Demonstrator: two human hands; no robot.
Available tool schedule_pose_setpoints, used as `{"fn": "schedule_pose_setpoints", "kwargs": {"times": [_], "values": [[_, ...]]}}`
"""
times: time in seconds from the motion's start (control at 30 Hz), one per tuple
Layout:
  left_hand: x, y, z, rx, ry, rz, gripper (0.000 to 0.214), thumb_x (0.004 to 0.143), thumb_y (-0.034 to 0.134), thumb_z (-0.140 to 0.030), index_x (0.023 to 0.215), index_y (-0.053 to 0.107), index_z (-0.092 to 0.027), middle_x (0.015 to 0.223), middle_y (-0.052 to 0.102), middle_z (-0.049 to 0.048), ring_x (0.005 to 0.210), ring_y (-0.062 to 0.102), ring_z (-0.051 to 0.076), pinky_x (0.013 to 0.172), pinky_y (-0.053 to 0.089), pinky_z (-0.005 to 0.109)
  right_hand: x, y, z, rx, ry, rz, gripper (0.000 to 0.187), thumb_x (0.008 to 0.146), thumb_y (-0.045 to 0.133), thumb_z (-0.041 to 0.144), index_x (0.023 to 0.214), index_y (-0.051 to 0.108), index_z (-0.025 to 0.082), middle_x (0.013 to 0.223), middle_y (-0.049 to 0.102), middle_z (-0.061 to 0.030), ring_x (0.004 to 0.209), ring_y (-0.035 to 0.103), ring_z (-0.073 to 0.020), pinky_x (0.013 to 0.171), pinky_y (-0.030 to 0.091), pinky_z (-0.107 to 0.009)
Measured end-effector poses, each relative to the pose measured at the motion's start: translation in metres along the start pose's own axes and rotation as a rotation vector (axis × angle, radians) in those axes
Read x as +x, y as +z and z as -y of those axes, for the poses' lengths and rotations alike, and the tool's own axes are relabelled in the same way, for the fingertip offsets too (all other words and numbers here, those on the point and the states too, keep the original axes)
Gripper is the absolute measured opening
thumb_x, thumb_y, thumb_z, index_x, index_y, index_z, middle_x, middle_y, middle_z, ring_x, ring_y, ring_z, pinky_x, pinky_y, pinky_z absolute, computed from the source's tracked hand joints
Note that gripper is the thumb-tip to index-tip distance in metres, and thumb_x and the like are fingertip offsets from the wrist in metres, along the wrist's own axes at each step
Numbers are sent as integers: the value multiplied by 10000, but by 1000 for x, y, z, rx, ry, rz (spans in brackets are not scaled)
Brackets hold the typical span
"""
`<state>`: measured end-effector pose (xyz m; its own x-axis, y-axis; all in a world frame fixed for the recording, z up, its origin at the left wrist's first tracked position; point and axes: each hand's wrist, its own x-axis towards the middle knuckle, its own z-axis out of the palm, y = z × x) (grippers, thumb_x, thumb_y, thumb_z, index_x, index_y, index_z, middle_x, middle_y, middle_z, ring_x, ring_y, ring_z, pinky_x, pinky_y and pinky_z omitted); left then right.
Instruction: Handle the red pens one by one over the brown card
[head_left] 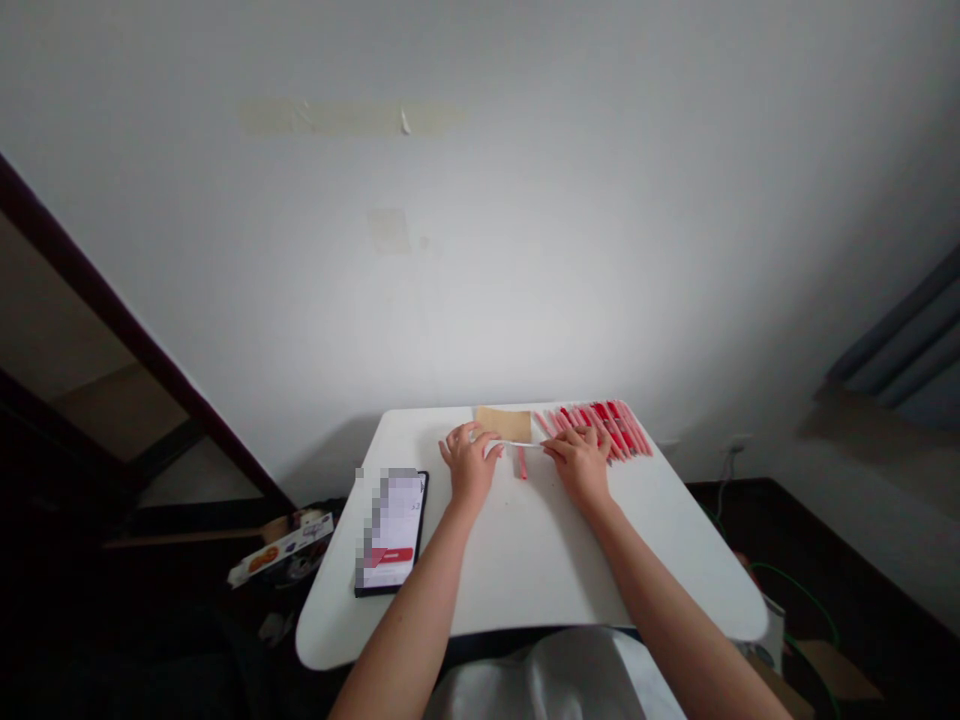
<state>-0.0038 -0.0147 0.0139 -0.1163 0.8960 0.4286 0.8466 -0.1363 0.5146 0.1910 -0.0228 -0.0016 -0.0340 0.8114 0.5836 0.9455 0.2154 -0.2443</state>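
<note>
A thin white stick-like piece (521, 444) spans the gap between my hands, roughly level above the table. My left hand (472, 465) has its thumb and fingers closed at the left end of it. Its right end is pinched in the fingertips of my right hand (580, 462). Just below the stick lies a short red piece (523, 465), too small to name. Behind my left fingers rests a tan rectangle (504, 424), like paper or card. Beside and behind my right hand, several slim red and pink pen-like sticks (621, 425) lie in a slanted row.
A phone (397, 530) with a lit screen lies at the left of the white table (540, 580). The wall (525, 250) rises behind the table's far edge. A printed box (289, 548) is on the floor at left; a green cable (806, 585) runs at right.
</note>
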Motion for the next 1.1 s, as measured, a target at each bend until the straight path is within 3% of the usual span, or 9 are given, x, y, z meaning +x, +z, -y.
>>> {"fn": "schedule_pose_setpoints", "kwargs": {"times": [0.53,1.1], "values": [[-3,4,4,182,25,-44,67,777,664,-279,740,710,-246,1253,579,54,1229,415,282,1109,207,643,-1,3,-3,-53,61,-27,196,899,553,302,913,746,329,952,708,-31,1043,449,-259,1028,133,-530],[-4,3,5,269,75,-26,71,772,680,-298,778,726,-244,1304,543,67,1250,389,303,1080,201,704,0,2,-1,-60,61,-25,177,891,574,307,923,748,315,960,710,-37,1029,453,-247,1015,160,-502]]}}
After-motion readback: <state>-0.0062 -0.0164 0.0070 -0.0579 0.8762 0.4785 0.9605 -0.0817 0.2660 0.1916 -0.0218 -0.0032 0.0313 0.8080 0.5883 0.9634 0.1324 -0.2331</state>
